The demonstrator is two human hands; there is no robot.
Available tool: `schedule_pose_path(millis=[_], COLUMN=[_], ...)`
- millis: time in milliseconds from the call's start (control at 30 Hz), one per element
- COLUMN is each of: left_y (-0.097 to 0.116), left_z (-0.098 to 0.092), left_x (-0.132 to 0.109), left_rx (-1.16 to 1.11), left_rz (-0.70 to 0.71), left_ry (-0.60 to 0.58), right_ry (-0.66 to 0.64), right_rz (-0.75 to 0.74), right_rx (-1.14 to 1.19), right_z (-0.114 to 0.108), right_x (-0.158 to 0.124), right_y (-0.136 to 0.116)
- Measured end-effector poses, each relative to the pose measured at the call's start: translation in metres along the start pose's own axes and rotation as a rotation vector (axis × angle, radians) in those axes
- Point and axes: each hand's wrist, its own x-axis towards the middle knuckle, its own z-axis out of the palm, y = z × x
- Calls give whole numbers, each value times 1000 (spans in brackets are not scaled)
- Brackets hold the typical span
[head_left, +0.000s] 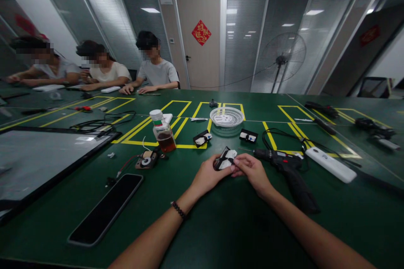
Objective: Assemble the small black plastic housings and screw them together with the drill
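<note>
My left hand [210, 176] is closed round a small black case with white pieces on its face [226, 159], held just above the green table. The fingertips of my right hand [251, 171] are pinched together at the case's right edge; whether they grip the case or some small piece on it is hidden. Two similar black-and-white pieces lie beyond my hands, one to the left [202, 138] and one to the right [248, 136]. A black cordless drill [285, 162] rests on its side close to my right hand, its thin bit pointing left.
A bottle of reddish-brown liquid [164, 136] and a small speaker [147, 159] stand left of my hands, near a phone [107, 208]. A white plastic basket [227, 117] sits farther back. On the right lies a white power strip [330, 164]. Several people sit across the table.
</note>
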Motion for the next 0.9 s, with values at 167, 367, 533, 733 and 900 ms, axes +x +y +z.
schedule_pose_path(millis=[167,367,533,733,900], left_y=[0,2,0,0,5], left_z=[2,0,1,5,7], left_x=[-1,-3,-3,-4,-6], left_rx=[-7,37,44,-36,0], left_rz=[2,19,3,-11,-14], left_ry=[22,54,74,139,166], right_ry=[3,3,24,80,101], right_rz=[-1,-20,-49,-76,-80], right_rx=[13,0,-25,-53,-67], right_z=[2,2,5,12,17], right_x=[-2,-2,0,-4,-5], right_y=[-1,2,6,4,5])
